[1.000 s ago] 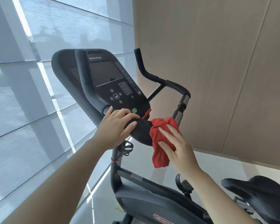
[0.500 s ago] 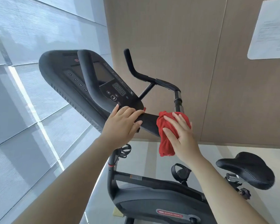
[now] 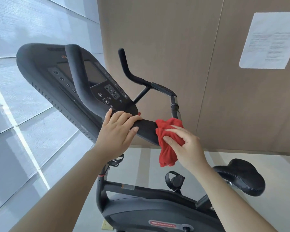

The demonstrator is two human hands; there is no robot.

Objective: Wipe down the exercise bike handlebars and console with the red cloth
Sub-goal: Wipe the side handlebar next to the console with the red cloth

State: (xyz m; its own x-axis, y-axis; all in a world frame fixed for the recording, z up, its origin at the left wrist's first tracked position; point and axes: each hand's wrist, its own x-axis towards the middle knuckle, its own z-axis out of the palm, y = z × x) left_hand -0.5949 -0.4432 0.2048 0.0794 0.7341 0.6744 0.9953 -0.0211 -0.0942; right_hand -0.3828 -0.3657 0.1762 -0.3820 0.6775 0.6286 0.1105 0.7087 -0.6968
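Left hand (image 3: 117,131): fingers were curled over the near bar of the handlebars (image 3: 146,131), with the thumb along its edge, just below the console (image 3: 97,77).
Right hand (image 3: 186,144): thumb and fingers pinched the bunched red cloth (image 3: 167,148), which was pressed against the same bar's right end, its tail hanging loose.
Console: black and tilted, showing a keypad and a dark screen.
Saddle (image 3: 241,176): black, stood low right.
Paper notice (image 3: 267,41): hung on the tan wall beyond.

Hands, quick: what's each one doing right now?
Left hand: gripping the handlebar below the console.
Right hand: holding the red cloth against the handlebar.
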